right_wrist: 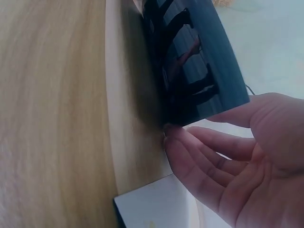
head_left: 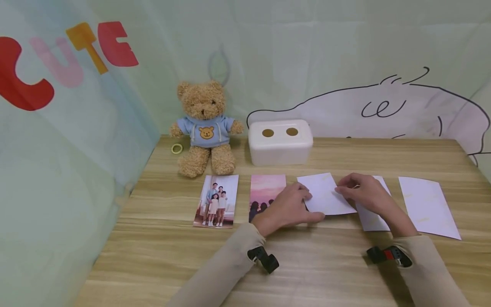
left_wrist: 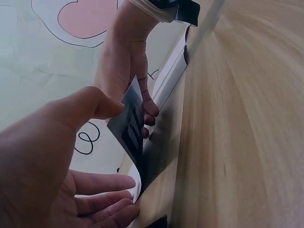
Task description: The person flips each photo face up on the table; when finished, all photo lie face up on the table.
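A photo print (head_left: 322,196), white back up, is tilted off the table; its dark glossy picture side (right_wrist: 190,66) shows from below in the wrist views. My right hand (head_left: 362,189) pinches its right edge between thumb and fingers. At the left edge, my left hand (head_left: 289,204) spreads its thumb and nearly straight fingers, which touch the print (left_wrist: 133,123). Under the left forearm side lies a pink sunset photo (head_left: 266,189), partly covered by that hand. Beneath the right hand is another white-backed print (head_left: 372,219), partly hidden.
A family photo (head_left: 216,200) lies face up at left, and a white-backed print (head_left: 429,204) at far right. Behind stand a teddy bear (head_left: 207,128) in a blue hoodie and a white box (head_left: 281,145) with two holes. A small yellowish ring (head_left: 177,148) lies by the bear.
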`<state>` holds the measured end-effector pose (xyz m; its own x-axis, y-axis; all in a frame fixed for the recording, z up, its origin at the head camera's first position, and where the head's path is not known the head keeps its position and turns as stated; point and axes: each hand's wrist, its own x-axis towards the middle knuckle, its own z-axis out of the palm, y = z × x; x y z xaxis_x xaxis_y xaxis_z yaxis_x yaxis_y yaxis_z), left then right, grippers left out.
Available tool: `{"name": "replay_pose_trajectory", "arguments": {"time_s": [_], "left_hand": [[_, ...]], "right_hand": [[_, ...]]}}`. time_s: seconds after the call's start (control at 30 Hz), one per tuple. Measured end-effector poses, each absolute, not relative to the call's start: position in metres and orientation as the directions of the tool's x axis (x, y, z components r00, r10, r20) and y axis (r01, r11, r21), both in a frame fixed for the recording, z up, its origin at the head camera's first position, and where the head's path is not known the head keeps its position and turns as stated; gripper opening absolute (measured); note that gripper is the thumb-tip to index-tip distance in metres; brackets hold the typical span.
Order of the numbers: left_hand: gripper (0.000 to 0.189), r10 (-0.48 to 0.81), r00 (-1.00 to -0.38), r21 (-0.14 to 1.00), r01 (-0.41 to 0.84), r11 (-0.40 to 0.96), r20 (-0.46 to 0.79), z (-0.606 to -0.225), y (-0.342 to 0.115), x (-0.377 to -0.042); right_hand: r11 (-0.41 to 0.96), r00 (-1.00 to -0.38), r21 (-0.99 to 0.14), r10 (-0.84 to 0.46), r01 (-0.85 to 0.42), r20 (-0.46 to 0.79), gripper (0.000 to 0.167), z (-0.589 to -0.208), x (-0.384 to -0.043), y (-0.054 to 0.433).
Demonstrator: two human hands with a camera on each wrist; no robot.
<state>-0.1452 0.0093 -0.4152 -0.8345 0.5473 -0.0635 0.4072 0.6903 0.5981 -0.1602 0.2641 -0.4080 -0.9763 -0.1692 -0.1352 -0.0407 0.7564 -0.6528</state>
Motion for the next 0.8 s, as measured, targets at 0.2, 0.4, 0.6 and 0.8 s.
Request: {"name": "replay_pose_trajectory", "arguments": {"time_s": [0.2, 0.4, 0.6, 0.8], "left_hand": [[0.068, 0.549, -0.832, 0.549, 0.421, 0.722, -0.085, -0.413, 0.013, -0.143], [0.071, 0.597, -0.799, 0.461, 0.505, 0.73, -0.07, -0.412, 0.016, -0.14], [0.08, 0.597, -0.798, 0.504, 0.484, 0.715, -0.082, -0.41, 0.013, -0.141], [0.06, 0.548, -0.836, 0.643, 0.399, 0.654, -0.038, -0.411, 0.01, -0.144]], "right_hand": [[0.734, -0.98, -0.677, -0.169, -0.053, -0.106, 0.03, -0.406, -0.159, 0.265], [0.67, -0.979, -0.742, -0.174, -0.039, -0.105, 0.027, -0.404, -0.158, 0.265], [0.609, -0.987, -0.793, -0.14, -0.021, -0.081, 0.025, -0.4, -0.155, 0.261], [0.555, -0.992, -0.83, -0.124, -0.059, -0.012, 0.027, -0.396, -0.152, 0.257]]}}
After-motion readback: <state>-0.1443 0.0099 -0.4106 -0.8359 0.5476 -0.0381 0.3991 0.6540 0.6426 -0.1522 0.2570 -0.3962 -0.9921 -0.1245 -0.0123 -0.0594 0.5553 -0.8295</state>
